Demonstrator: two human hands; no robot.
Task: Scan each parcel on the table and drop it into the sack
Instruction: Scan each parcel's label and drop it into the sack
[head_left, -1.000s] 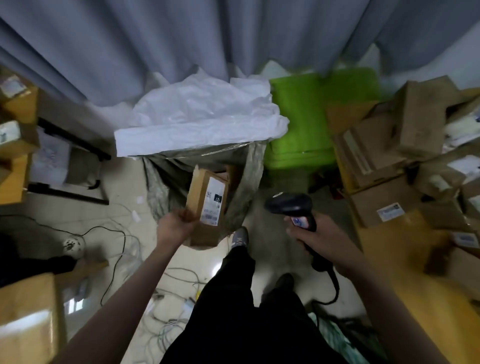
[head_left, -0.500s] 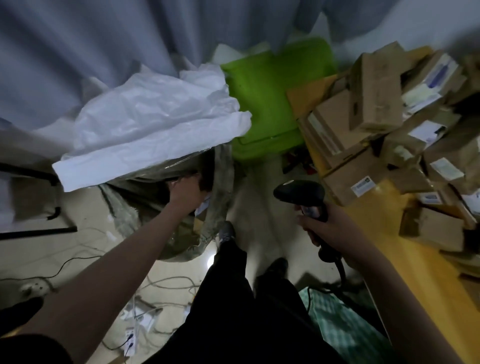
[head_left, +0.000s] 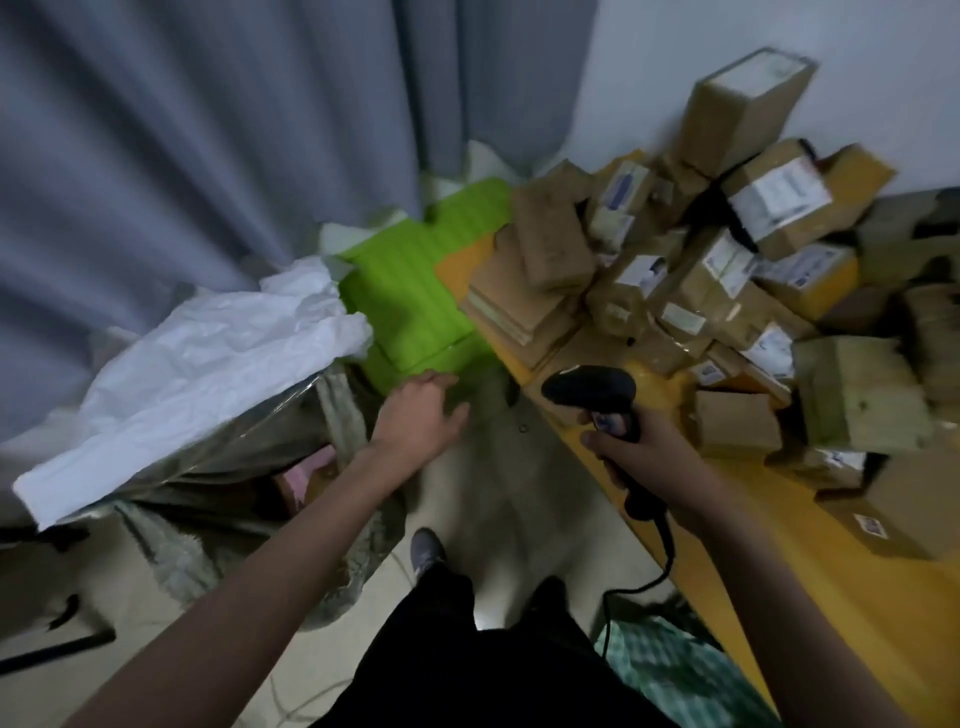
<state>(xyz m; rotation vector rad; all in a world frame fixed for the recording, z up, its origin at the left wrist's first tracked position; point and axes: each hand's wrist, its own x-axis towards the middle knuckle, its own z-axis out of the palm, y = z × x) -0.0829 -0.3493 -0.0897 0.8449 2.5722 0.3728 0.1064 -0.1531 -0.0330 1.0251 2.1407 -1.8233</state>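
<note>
Empty left hand (head_left: 423, 410) between sack (head_left: 208, 415) and table (head_left: 810, 525), scanner (head_left: 597, 400) in the right hand (head_left: 641, 447).

From the head camera: the left hand hangs in the air with loose fingers, holding nothing, just right of the sack's white mouth. The right hand grips the scanner's handle over the table edge. Parcels (head_left: 727, 270) lie heaped on the yellow table, well right of the sack; a green box (head_left: 415, 306) sits between them.
</note>
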